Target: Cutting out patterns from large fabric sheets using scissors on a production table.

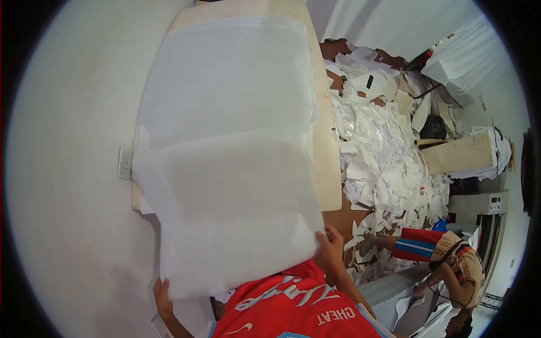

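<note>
A large translucent white sheet [242, 214] stretches from my body over the near end of a long pale table [329, 186]. My left hand [163, 297] pinches its near left corner beside the wall. At the near right edge, my right hand [331, 243] grips the sheet with the thumb on top. The held end hangs off the table's near edge, slightly bowed, in front of my red shirt. Beneath and beyond it, a stack of similar white sheets [231, 79] lies flat on the table, edges slightly uneven.
Left of the table runs a white wall with an outlet [124, 162]. Heaps of white paper scraps [389, 152] cover the brown floor on the right. A co-worker [451, 259] bends near a grey machine [479, 205] at the lower right. White curtains [383, 22] hang at the back.
</note>
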